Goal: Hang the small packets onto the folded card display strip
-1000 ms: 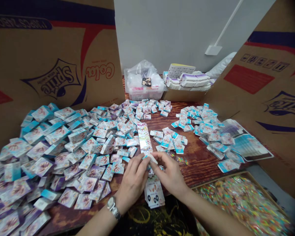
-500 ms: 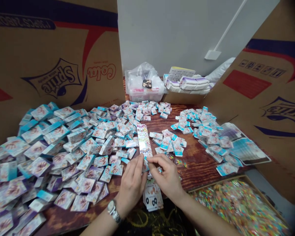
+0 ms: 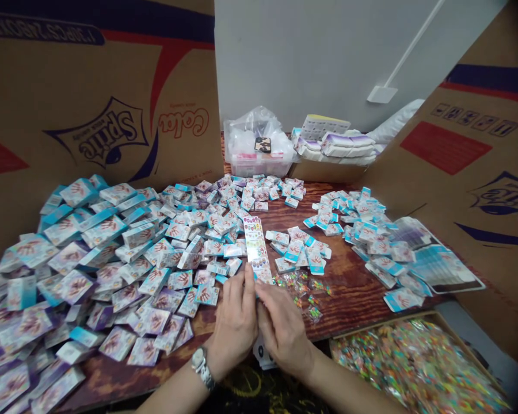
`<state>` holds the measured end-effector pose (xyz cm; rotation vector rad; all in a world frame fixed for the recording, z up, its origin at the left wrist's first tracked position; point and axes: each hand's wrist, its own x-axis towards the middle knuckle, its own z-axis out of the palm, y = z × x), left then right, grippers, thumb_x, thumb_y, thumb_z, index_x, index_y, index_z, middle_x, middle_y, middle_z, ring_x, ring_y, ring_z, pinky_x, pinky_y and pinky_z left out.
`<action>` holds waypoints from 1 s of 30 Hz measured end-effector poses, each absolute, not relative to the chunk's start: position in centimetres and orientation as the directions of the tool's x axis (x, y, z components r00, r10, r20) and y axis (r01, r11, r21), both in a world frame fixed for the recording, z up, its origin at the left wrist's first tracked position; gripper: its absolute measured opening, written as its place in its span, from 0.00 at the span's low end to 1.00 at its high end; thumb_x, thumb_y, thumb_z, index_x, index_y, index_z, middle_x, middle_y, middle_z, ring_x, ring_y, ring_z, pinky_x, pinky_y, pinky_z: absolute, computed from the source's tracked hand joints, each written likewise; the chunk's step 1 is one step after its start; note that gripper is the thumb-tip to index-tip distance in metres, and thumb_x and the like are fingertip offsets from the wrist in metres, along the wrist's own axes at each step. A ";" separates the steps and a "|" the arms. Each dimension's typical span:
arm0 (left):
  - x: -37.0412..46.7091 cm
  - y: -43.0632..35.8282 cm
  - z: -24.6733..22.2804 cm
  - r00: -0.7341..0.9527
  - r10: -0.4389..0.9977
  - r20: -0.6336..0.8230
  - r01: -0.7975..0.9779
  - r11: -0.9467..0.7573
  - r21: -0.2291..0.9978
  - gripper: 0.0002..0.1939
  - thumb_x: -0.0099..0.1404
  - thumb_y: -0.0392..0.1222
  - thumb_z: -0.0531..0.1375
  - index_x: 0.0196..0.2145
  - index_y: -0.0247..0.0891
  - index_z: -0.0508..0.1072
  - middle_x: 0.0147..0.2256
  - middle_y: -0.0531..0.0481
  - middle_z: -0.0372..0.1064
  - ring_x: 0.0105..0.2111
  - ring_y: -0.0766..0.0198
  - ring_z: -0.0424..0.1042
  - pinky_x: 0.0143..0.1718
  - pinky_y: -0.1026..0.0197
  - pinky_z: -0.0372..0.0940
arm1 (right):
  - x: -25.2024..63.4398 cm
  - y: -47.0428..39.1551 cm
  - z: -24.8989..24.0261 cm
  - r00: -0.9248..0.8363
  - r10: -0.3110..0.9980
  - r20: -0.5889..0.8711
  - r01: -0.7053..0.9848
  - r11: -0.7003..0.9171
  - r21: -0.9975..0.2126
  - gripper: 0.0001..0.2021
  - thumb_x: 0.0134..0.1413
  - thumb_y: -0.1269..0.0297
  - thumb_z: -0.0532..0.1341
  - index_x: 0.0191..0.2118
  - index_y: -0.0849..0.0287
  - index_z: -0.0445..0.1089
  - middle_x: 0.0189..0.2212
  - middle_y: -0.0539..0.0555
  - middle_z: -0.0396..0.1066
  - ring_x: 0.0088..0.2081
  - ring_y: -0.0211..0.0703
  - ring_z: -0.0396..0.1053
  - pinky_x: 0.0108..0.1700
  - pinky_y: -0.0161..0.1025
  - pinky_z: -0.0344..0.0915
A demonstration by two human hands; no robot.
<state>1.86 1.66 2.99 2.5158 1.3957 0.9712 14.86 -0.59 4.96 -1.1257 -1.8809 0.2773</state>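
My left hand [image 3: 235, 316], wearing a watch [image 3: 202, 368] on its wrist, is closed with its fingers pointing forward. My right hand [image 3: 285, 325] presses against it, fingers curled. Between them is a small blue-and-white box, mostly hidden now, with only a sliver of blue at the fingertips. Just beyond the fingers lies a strip of colourful stickers [image 3: 255, 241]. Below the hands, a stack of printed cards [image 3: 263, 357] shows partly at the table edge. Small candy packets [image 3: 301, 284] lie right of my right hand.
A big heap of small boxes [image 3: 107, 253] covers the left side. More boxes [image 3: 300, 250] lie right of the strip, others [image 3: 375, 247] farther right. A carton of candy packets [image 3: 414, 362] stands at lower right. Large cartons [image 3: 90, 86] wall the sides; a plastic tub [image 3: 261, 167] stands behind.
My hands have come together around the small box, covering it and much of the card stack. The right hand has moved inward, uncovering candy packets. The view has shifted slightly.
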 end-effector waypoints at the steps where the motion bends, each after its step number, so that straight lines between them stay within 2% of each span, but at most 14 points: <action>1: 1.6 1.9 3.0 0.393 0.791 0.469 0.727 -0.579 0.368 0.35 0.67 0.32 0.48 0.65 0.31 0.33 0.49 0.32 0.60 0.46 0.52 0.62 0.44 0.49 0.65 | 15.2 -0.3 5.0 -0.215 0.809 0.547 0.575 0.557 -0.599 0.25 0.58 0.76 0.52 0.61 0.53 0.53 0.51 0.58 0.67 0.52 0.47 0.65 0.51 0.47 0.66; 5: -0.9 5.3 4.0 0.449 0.793 0.412 0.801 -0.561 0.207 0.30 0.67 0.39 0.51 0.63 0.31 0.46 0.44 0.34 0.65 0.43 0.50 0.64 0.38 0.51 0.68 | 18.4 3.4 4.7 -0.279 0.910 0.307 0.594 0.415 -0.689 0.20 0.63 0.68 0.50 0.60 0.55 0.55 0.48 0.57 0.70 0.49 0.44 0.68 0.49 0.45 0.67; 6: -1.8 6.8 4.6 0.417 0.798 0.434 0.836 -0.524 0.160 0.29 0.66 0.39 0.51 0.62 0.31 0.50 0.44 0.33 0.65 0.43 0.48 0.65 0.37 0.50 0.68 | 19.4 4.7 4.5 -0.299 0.911 0.285 0.630 0.413 -0.658 0.20 0.63 0.66 0.50 0.60 0.56 0.55 0.50 0.58 0.69 0.51 0.45 0.67 0.51 0.47 0.65; 8: -3.6 9.7 6.2 0.344 0.823 0.452 0.899 -0.427 0.092 0.26 0.66 0.38 0.51 0.60 0.29 0.55 0.49 0.29 0.62 0.49 0.42 0.61 0.44 0.43 0.65 | 21.0 7.3 3.7 -0.412 0.882 0.229 0.693 0.467 -0.549 0.21 0.62 0.62 0.52 0.60 0.57 0.57 0.53 0.60 0.66 0.54 0.49 0.63 0.55 0.51 0.61; 11: -5.4 12.3 8.4 0.317 0.801 0.508 0.918 -0.394 0.049 0.26 0.65 0.38 0.53 0.60 0.29 0.56 0.60 0.27 0.46 0.60 0.33 0.46 0.53 0.33 0.53 | 22.2 9.7 1.9 -0.606 0.791 0.078 0.703 0.579 -0.412 0.33 0.52 0.54 0.62 0.61 0.60 0.55 0.60 0.64 0.56 0.60 0.57 0.54 0.60 0.55 0.52; 13: -5.6 12.4 8.8 0.336 0.772 0.539 0.896 -0.439 0.069 0.27 0.65 0.38 0.54 0.60 0.30 0.55 0.63 0.28 0.40 0.62 0.35 0.40 0.56 0.33 0.48 | 22.2 10.2 0.7 -0.662 0.750 0.012 0.691 0.616 -0.378 0.40 0.46 0.50 0.65 0.62 0.61 0.54 0.62 0.65 0.51 0.63 0.59 0.48 0.62 0.55 0.48; 14: -5.5 11.9 8.7 0.354 0.758 0.549 0.876 -0.474 0.091 0.27 0.65 0.38 0.55 0.60 0.31 0.54 0.63 0.29 0.41 0.62 0.37 0.41 0.57 0.35 0.48 | 22.1 10.1 0.2 -0.668 0.744 -0.001 0.690 0.620 -0.374 0.41 0.45 0.48 0.65 0.62 0.62 0.54 0.62 0.65 0.51 0.63 0.60 0.47 0.62 0.55 0.47; 18: -3.9 8.6 6.0 0.392 0.738 0.549 0.782 -0.582 0.225 0.24 0.64 0.36 0.55 0.58 0.36 0.57 0.59 0.34 0.52 0.61 0.44 0.47 0.57 0.39 0.54 | 21.8 9.4 -0.6 -0.642 0.767 0.013 0.703 0.595 -0.390 0.38 0.46 0.47 0.65 0.61 0.59 0.57 0.60 0.62 0.56 0.62 0.60 0.49 0.61 0.57 0.48; 20: -2.9 6.8 4.3 0.410 0.756 0.510 0.743 -0.601 0.294 0.22 0.65 0.36 0.54 0.56 0.36 0.58 0.56 0.35 0.57 0.59 0.47 0.54 0.55 0.41 0.57 | 21.7 9.1 -0.4 -0.627 0.778 0.036 0.703 0.586 -0.404 0.36 0.45 0.49 0.66 0.59 0.58 0.60 0.58 0.61 0.59 0.61 0.59 0.51 0.60 0.57 0.50; 23: -1.4 4.7 2.6 0.524 0.769 0.366 0.669 -0.637 0.383 0.20 0.65 0.35 0.53 0.55 0.35 0.60 0.52 0.39 0.64 0.53 0.53 0.63 0.53 0.46 0.63 | 21.7 9.0 0.3 -0.615 0.786 0.069 0.696 0.582 -0.421 0.34 0.43 0.51 0.67 0.56 0.58 0.63 0.56 0.61 0.63 0.60 0.56 0.55 0.59 0.53 0.53; 27: -0.2 3.3 1.6 0.602 0.757 0.255 0.631 -0.646 0.430 0.17 0.65 0.33 0.52 0.52 0.34 0.63 0.49 0.41 0.67 0.51 0.56 0.66 0.53 0.49 0.63 | 21.7 9.5 0.7 -0.614 0.782 0.103 0.697 0.599 -0.393 0.30 0.50 0.52 0.63 0.57 0.58 0.61 0.54 0.60 0.65 0.56 0.51 0.60 0.58 0.50 0.56; 30: 0.0 3.2 1.4 0.608 0.758 0.237 0.639 -0.644 0.421 0.17 0.65 0.33 0.52 0.52 0.34 0.64 0.49 0.40 0.67 0.51 0.55 0.66 0.53 0.48 0.63 | 21.8 9.7 0.1 -0.583 0.803 0.128 0.745 0.590 -0.311 0.26 0.52 0.54 0.63 0.56 0.54 0.64 0.55 0.59 0.63 0.56 0.53 0.59 0.56 0.53 0.56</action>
